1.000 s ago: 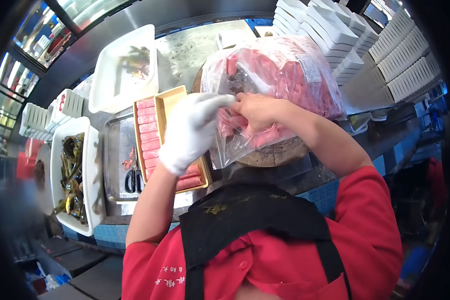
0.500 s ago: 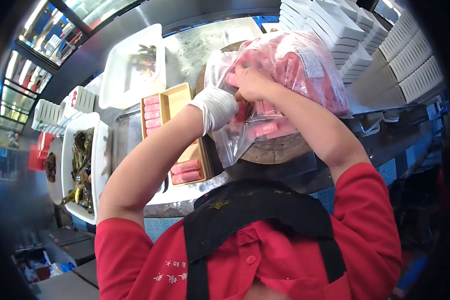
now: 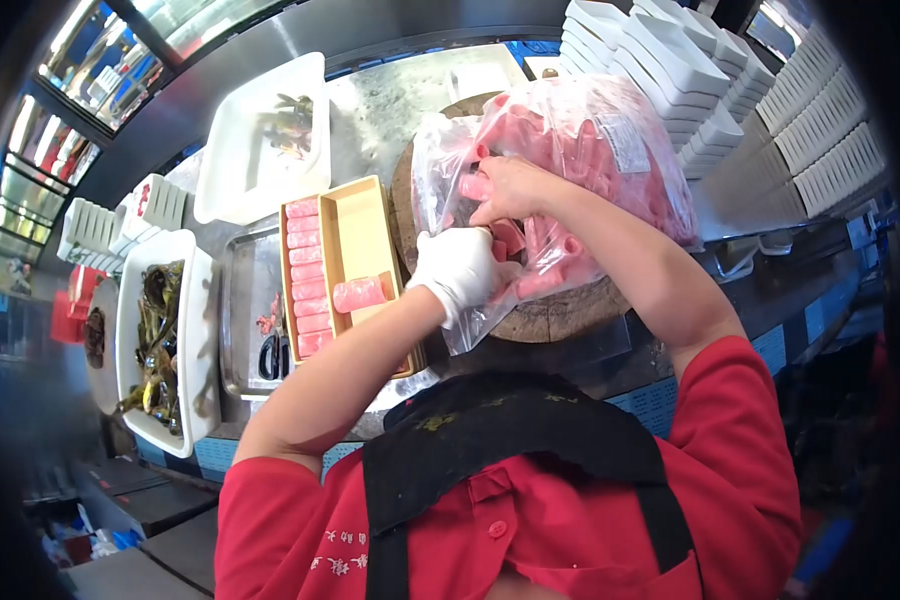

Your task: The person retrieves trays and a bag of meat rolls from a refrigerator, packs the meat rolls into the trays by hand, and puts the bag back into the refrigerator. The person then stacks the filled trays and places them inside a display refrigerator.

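A clear plastic bag [image 3: 625,145] full of pink meat rolls lies on a round wooden chopping block [image 3: 545,322]. Bare and reaching into the bag's mouth, my right hand [image 3: 515,187] is closed on a meat roll [image 3: 475,186]. My left hand [image 3: 458,268], in a white glove, grips the bag's open edge, its fingertips partly hidden by plastic and meat. Left of the bag stands a yellow divided box [image 3: 358,215]. Its left compartment has a row of meat rolls [image 3: 306,255]; one roll [image 3: 358,294] lies in the right compartment, whose lower end my left forearm covers.
A metal tray [image 3: 248,285] with black-handled scissors [image 3: 273,357] sits left of the box. Beyond are a white tub [image 3: 210,180] and another tub [image 3: 206,345] holding dark green items. White dishes [image 3: 685,70] are stacked at the back right.
My left hand has shifted down and right along the bag's edge, its forearm uncovering more of the yellow box. My right hand stays at the bag's mouth with a roll in its fingers.
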Available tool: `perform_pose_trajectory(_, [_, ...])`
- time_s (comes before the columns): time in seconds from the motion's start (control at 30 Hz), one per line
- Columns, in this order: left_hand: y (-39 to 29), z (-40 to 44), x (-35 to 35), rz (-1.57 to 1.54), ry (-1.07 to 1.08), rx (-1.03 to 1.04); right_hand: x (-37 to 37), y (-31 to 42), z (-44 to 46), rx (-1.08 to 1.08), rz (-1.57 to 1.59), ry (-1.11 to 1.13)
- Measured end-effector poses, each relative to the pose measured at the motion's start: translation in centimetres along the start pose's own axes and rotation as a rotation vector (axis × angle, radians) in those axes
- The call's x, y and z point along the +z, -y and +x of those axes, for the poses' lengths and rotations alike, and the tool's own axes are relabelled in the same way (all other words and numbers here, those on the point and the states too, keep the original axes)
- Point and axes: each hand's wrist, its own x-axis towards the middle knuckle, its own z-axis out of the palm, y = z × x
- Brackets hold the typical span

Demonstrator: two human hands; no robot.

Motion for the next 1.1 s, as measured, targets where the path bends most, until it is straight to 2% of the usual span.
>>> perform_pose_trajectory(0.1, [-0.8,-0.6,1.3,-0.025,-0.068,-0.032,0.5,0.5,-0.6,0.008,-0.008,0.051])
perform_pose_trajectory(0.17, [-0.4,-1.4,1.5,-0.252,-0.238,-0.023,1.2,0.9,-0.8,-0.020,-0.047,0.019])
perform_pose_trajectory(0.2, [-0.6,-2.3,0.3,-0.354,-0.330,-0.003,1.3,1.5,-1.4,0.038,0.039,-0.097])
perform_pose_trajectory(0.23, [-0.4,-2.7,-0.3,-0.524,-0.535,0.044,1.1,1.5,-1.5,0.031,0.049,-0.096])
perform_pose_trajectory(0.27, [0.2,-3.3,-1.2,-0.808,-0.562,0.063,1.1,1.4,-1.6,0.080,0.117,0.010])
perform_pose_trajectory(0.3, [0.9,-4.0,-3.4,-1.249,-0.403,0.004,1.3,1.4,-1.7,0.132,0.184,0.119])
perform_pose_trajectory(0.33, [0.8,-5.4,-6.3,-1.222,-0.512,-0.084,2.1,1.3,-1.5,0.103,0.023,0.064])
perform_pose_trajectory(0.37, [2.3,-5.6,-7.0,-1.193,-0.593,-0.060,2.2,1.7,-1.7,0.100,0.024,0.071])
perform_pose_trajectory(0.4, [4.6,-6.1,-7.2,-1.047,-0.584,-0.042,1.8,2.3,-2.2,0.140,0.104,0.058])
perform_pose_trajectory(0.43, [7.9,-5.4,-5.5,-0.689,-0.721,0.111,1.2,3.1,-2.7,0.177,0.181,0.044])
perform_pose_trajectory(0.47, [9.2,-6.1,-5.2,-0.450,-0.645,0.121,0.2,3.8,-3.5,0.129,0.297,-0.046])
perform_pose_trajectory(0.53, [10.8,-7.1,-4.3,0.018,-0.405,0.096,-2.0,5.4,-4.4,0.087,0.208,-0.225])
perform_pose_trajectory(0.57, [10.7,-8.1,-3.0,0.118,-0.280,0.003,-2.7,6.3,-4.2,0.078,0.208,-0.215])
perform_pose_trajectory(0.63, [9.4,-9.7,-1.1,0.190,-0.254,0.043,-3.3,8.3,-3.7,-0.128,0.436,-0.263])
perform_pose_trajectory(0.7, [8.7,-10.9,0.5,0.231,-0.269,0.057,-1.8,10.7,-1.1,-0.372,0.465,-0.109])
perform_pose_trajectory(0.77, [8.0,-11.9,1.0,0.132,-0.330,0.048,-0.1,14.0,1.4,-0.326,0.228,-0.026])
perform_pose_trajectory(0.83, [8.1,-13.0,1.4,0.096,-0.490,0.048,2.2,15.0,4.7,-0.366,0.074,0.235])
perform_pose_trajectory(0.87, [8.1,-13.3,1.1,0.025,-0.557,0.001,3.3,15.3,5.1,-0.364,0.074,0.227])
perform_pose_trajectory(0.9, [8.1,-13.7,0.9,-0.049,-0.620,-0.044,4.5,15.6,5.0,-0.330,-0.110,0.184])
perform_pose_trajectory(0.93, [8.8,-13.8,1.5,-0.125,-0.782,-0.050,5.9,15.6,5.2,-0.287,-0.297,0.138])
perform_pose_trajectory(0.97, [9.0,-13.8,1.0,-0.104,-0.825,-0.060,8.5,14.6,6.4,-0.288,-0.414,0.115])
perform_pose_trajectory(1.03, [9.5,-12.8,0.6,-0.083,-0.919,-0.090,9.0,14.3,4.2,-0.299,-0.230,0.001])
perform_pose_trajectory(1.07, [9.8,-12.2,0.1,-0.202,-0.886,-0.065,7.9,13.8,3.6,-0.291,-0.194,0.157])
perform_pose_trajectory(1.1, [10.1,-11.7,-0.5,-0.287,-0.824,-0.042,9.2,12.6,2.5,-0.419,-0.256,-0.177])
